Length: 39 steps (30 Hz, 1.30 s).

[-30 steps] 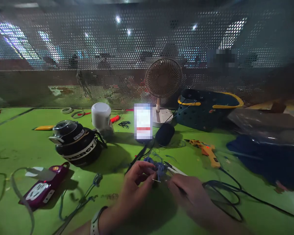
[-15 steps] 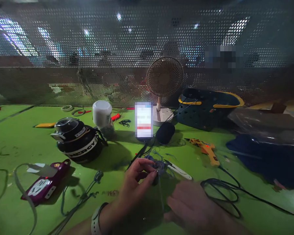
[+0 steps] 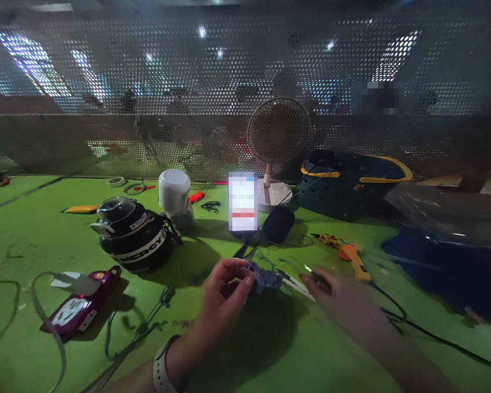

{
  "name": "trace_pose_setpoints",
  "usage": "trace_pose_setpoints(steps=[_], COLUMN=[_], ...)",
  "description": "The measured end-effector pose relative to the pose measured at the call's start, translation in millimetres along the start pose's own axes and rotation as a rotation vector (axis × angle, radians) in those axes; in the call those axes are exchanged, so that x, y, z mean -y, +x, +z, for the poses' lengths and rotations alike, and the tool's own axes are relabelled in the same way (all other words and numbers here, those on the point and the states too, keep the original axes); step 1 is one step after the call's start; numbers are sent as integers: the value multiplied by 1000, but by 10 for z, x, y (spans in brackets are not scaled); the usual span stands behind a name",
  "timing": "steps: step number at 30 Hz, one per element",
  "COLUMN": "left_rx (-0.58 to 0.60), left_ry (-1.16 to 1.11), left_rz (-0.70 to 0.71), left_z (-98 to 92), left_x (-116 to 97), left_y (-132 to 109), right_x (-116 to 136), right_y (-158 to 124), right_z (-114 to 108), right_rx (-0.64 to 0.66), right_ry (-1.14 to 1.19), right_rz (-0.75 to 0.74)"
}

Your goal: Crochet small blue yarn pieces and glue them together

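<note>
My left hand (image 3: 225,286) pinches a small blue crocheted yarn piece (image 3: 265,278) just above the green table (image 3: 33,240). My right hand (image 3: 335,292) is off to the right of it, fingers pinched on a thin metal hook or needle (image 3: 311,271) whose tip glints. A thin blue yarn strand (image 3: 265,254) runs from the piece back toward a dark yarn ball (image 3: 278,224). White-handled snips (image 3: 298,285) lie on the table between my hands.
A lit phone (image 3: 243,202) stands propped ahead, with a small fan (image 3: 277,134) behind. A black jug (image 3: 133,234), white jar (image 3: 174,192), maroon case (image 3: 79,307), yellow glue gun (image 3: 347,252), dark basket (image 3: 352,183), black cable (image 3: 425,333) and blue cloth (image 3: 445,267) surround the work spot.
My right hand has swung from low beside the yarn piece up and out to the right with the hook. My left hand has kept its pinch on the yarn piece.
</note>
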<state>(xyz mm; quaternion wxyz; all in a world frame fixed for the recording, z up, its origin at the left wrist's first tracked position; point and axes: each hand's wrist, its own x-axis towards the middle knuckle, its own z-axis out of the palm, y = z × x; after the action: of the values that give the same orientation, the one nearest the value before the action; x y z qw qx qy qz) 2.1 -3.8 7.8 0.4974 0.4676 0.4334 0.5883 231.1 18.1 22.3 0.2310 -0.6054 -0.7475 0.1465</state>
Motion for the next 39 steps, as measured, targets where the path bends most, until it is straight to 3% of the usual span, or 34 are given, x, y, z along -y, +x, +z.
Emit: trace_pose_setpoints(steps=[3, 6, 8, 14, 24, 27, 31, 39], left_rx=[31, 122, 191, 306, 410, 362, 337, 245], left_ry=[52, 149, 185, 122, -146, -70, 65, 182], left_rz=[-9, 37, 74, 13, -244, -186, -128, -6], left_z=[13, 28, 39, 60, 50, 34, 5, 17], left_x=[15, 3, -14, -53, -56, -64, -78, -70], left_y=[-29, -55, -66, -70, -21, -13, -2, 12], right_x=[80, 259, 369, 466, 400, 382, 388, 450], right_y=[18, -25, -59, -88, -110, -128, -137, -215], right_z=[7, 99, 170, 224, 281, 237, 199, 147], right_rx=[-83, 133, 248, 320, 250, 299, 362, 192], right_ry=[267, 614, 670, 830, 825, 870, 762, 716], right_rz=[78, 88, 48, -42, 60, 125, 86, 78])
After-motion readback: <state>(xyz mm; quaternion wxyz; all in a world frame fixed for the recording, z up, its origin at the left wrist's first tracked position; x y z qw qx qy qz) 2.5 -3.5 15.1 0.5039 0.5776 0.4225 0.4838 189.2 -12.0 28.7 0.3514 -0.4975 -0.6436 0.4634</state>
